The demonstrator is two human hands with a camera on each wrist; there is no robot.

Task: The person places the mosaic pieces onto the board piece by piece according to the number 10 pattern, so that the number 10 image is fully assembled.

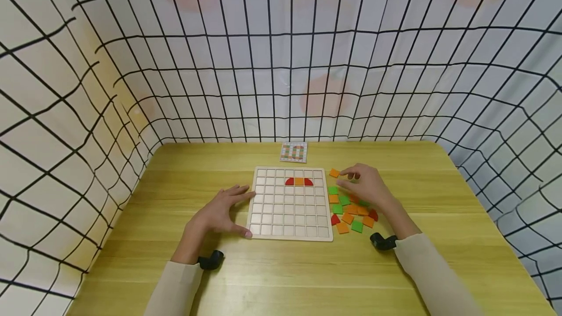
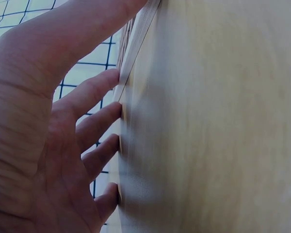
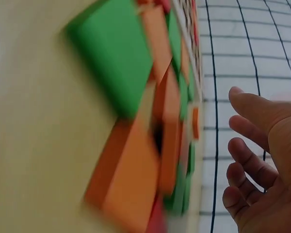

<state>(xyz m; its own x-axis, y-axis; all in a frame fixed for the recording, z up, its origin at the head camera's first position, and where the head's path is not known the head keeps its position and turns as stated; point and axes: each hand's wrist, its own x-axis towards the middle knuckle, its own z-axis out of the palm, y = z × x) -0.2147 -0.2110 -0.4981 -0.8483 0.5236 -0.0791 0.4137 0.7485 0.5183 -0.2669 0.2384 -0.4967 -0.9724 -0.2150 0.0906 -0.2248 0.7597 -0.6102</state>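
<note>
r hand (image 1: 366, 184) loose, holding nothing, nr orange tile (image 1: 334, 173); l hand (image 1: 219, 211) splayed at board (image 1: 290, 213) edge, slip cld skew it.

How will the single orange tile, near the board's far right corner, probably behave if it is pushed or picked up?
The orange tile would probably slide rather than roll, being a flat square lying on the table. It seems stiff, as its edges look straight. It is likely light, being small beside the right hand.
</note>
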